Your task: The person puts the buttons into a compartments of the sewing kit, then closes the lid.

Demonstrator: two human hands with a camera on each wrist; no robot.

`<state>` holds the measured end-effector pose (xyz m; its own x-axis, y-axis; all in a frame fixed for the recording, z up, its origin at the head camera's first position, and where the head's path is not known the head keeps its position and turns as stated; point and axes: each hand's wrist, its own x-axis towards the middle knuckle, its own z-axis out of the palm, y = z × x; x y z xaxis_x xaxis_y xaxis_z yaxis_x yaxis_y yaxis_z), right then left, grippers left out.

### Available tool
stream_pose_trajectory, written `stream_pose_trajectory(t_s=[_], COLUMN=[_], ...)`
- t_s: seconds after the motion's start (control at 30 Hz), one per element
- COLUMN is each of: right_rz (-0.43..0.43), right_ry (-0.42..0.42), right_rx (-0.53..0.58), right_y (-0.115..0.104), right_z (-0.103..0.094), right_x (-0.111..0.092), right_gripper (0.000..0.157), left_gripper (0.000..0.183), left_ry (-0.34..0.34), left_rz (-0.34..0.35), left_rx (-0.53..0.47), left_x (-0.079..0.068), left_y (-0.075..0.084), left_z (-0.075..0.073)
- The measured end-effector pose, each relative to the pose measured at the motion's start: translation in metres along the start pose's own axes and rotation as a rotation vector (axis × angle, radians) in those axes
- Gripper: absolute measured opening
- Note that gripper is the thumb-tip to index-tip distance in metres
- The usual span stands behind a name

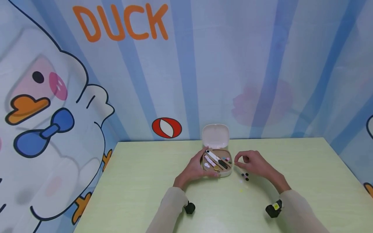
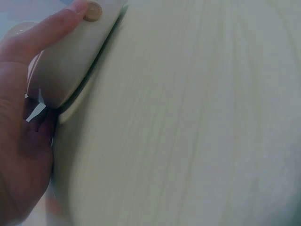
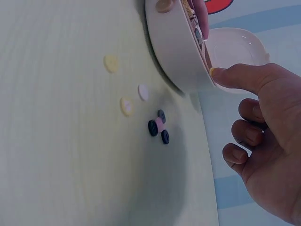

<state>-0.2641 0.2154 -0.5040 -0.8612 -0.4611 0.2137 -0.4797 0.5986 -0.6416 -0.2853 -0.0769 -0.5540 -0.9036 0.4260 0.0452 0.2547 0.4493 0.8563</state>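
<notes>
A small cream sewing box (image 1: 225, 173) stands near the table's back edge, its lid (image 1: 215, 136) raised. My left hand (image 1: 190, 168) grips the box from the left, with the thumb along the front beside a round brown clasp (image 2: 92, 11). Inside lie a white-and-black pen-like tool (image 1: 215, 158), a pale pink tool (image 1: 209, 160), a gold round piece (image 1: 216, 168) and several small coloured bits. At the box's right rim, my right hand (image 1: 257, 163) pinches a small yellow button (image 3: 212, 71), mostly hidden by the fingertip. The other right fingers are curled.
On the table (image 1: 140, 184), right of the box, lie three dark buttons (image 3: 153, 127) around a pink one (image 3: 160, 124). Nearer the front are a white button (image 3: 143, 92) and two yellowish buttons (image 3: 111, 63). A printed duck curtain (image 1: 215, 64) hangs behind the table.
</notes>
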Motion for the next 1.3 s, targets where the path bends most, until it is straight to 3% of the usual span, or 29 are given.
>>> stream_pose_trajectory(t_s=[0.23, 0.53, 0.93, 1.3], right_rz=[0.000, 0.067, 0.151, 0.150], right_ry=[0.010, 0.023, 0.053, 0.062], right_rx=[0.014, 0.042, 0.080, 0.084], right_y=[-0.001, 0.005, 0.003, 0.006], right_z=[0.003, 0.013, 0.023, 0.027], right_x=[0.016, 0.033, 0.038, 0.039], right_gripper=[0.001, 0.007, 0.007, 0.013], left_gripper=[0.121, 0.121, 0.121, 0.121], left_ry=[-0.001, 0.003, -0.003, -0.006], left_rz=[0.011, 0.004, -0.014, -0.029], left_rx=[0.003, -0.021, -0.011, -0.002], left_x=[-0.001, 0.000, -0.002, -0.002], left_y=[0.001, 0.002, 0.007, 0.005], left_z=[0.000, 0.000, -0.002, -0.001])
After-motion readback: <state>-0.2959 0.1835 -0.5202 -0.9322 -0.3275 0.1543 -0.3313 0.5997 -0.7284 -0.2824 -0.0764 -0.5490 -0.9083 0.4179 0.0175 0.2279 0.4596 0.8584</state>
